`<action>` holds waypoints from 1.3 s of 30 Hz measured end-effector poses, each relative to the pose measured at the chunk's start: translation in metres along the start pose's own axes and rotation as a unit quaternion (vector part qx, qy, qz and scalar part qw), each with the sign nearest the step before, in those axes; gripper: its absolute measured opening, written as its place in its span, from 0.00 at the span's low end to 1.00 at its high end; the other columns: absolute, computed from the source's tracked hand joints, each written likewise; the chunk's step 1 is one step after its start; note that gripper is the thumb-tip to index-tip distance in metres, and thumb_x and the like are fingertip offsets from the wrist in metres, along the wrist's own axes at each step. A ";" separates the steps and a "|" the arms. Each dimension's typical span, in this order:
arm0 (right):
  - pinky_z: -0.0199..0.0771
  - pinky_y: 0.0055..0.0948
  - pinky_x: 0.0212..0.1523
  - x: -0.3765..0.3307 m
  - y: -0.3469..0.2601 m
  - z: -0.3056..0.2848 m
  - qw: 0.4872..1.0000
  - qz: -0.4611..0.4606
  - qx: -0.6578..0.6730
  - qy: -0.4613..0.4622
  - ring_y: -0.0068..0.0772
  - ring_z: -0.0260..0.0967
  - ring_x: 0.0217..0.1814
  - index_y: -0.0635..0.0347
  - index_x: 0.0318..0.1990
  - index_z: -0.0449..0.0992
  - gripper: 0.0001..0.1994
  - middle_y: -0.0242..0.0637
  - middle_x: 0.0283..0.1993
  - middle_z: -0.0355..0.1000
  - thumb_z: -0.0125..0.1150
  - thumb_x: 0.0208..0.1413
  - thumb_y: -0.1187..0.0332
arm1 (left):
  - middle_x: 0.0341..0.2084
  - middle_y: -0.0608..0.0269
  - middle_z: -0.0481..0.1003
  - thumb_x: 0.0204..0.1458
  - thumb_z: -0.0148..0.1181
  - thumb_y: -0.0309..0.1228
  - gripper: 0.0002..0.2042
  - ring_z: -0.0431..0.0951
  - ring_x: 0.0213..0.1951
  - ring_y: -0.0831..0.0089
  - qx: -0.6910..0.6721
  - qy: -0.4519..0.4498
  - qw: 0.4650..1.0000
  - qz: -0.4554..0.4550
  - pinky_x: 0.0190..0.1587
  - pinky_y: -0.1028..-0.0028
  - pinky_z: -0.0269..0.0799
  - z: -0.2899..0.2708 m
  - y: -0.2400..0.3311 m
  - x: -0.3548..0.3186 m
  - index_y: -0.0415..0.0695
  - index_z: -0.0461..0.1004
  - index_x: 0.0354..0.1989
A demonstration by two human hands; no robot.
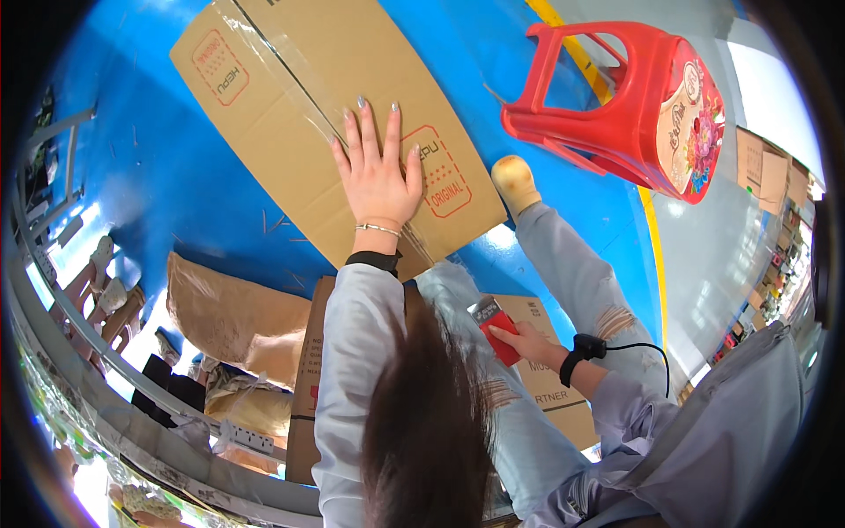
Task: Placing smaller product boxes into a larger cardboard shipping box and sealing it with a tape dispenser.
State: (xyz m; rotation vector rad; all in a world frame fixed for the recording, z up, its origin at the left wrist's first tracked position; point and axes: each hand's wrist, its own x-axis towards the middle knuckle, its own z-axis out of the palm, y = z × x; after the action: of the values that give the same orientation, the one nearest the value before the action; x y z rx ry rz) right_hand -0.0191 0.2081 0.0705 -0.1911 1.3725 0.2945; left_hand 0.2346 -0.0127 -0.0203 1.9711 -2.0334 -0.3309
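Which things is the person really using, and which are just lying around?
In use:
- big cardboard box, with the left hand flat on its taped top
- red tape dispenser, gripped in the right hand

Just lying about:
- tipped-over red plastic stool
- crumpled brown paper
- another cardboard box, by the legs

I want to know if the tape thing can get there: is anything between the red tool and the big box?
Yes. The person's own knee and hanging hair lie between the red tool in the right hand and the big box.
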 end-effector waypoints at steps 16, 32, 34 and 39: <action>0.71 0.30 0.40 0.011 0.021 0.001 0.990 -0.055 -0.121 0.056 0.31 0.74 0.39 0.67 0.45 0.74 0.30 0.43 0.35 0.75 0.56 0.56 0.42 | 0.68 0.54 0.52 0.57 0.45 0.43 0.24 0.51 0.68 0.54 -0.009 -0.068 0.998 0.003 0.67 0.51 0.41 0.004 0.037 -0.064 0.59 0.63 0.64; 0.71 0.21 0.35 -0.059 0.015 0.018 0.998 -0.060 0.019 0.014 0.19 0.70 0.34 0.64 0.44 0.73 0.19 0.31 0.34 0.72 0.55 0.62 0.54 | 0.66 0.51 0.55 0.65 0.38 0.28 0.25 0.54 0.68 0.62 -0.521 0.068 0.794 -0.307 0.66 0.69 0.51 -0.032 0.011 -0.072 0.38 0.43 0.69; 0.71 0.21 0.34 -0.067 0.011 0.016 0.997 -0.068 0.021 0.024 0.20 0.71 0.33 0.64 0.43 0.73 0.19 0.31 0.34 0.72 0.54 0.62 0.54 | 0.66 0.50 0.55 0.64 0.40 0.28 0.25 0.54 0.68 0.62 -0.508 0.119 0.793 -0.316 0.67 0.68 0.50 -0.020 0.020 -0.089 0.37 0.45 0.69; 0.74 0.23 0.33 -0.059 0.029 0.023 0.992 -0.120 -0.017 0.037 0.23 0.73 0.32 0.63 0.41 0.74 0.21 0.33 0.34 0.73 0.54 0.62 0.51 | 0.65 0.45 0.56 0.59 0.53 0.31 0.18 0.57 0.66 0.56 -0.271 0.101 0.909 -0.301 0.62 0.67 0.57 -0.026 0.039 -0.137 0.35 0.67 0.56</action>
State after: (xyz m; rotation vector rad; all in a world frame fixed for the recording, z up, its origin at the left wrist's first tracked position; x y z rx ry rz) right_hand -0.0166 0.2372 0.1341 -0.3969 1.4029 0.1103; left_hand 0.2106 0.1262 0.0120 2.0862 -1.0072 -0.6978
